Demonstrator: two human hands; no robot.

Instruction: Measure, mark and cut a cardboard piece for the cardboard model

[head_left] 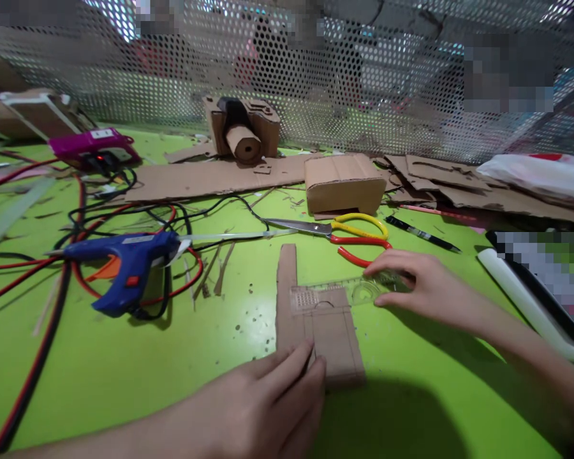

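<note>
An L-shaped piece of brown cardboard (335, 347) with pencil lines lies flat in front of me. My left hand (268, 398) grips its lower left part, fingers together and partly hidden under the hand. Across the upper part of the cardboard rests a clear plastic ruler (325, 298) with a cut-out protractor shape. Its right end sits between the thumb and fingers of my right hand (411, 280). Just beyond that hand are scissors (310, 227) with one yellow and one red handle, blades pointing left.
At left lies a blue glue gun (136, 252) among tangled cables (79, 217) and a purple power strip (93, 148). Behind stand a cardboard camera model (268, 131) and a cardboard box (344, 188). A black pen (421, 234) lies at right. Perforated metal mesh (287, 83) closes the back.
</note>
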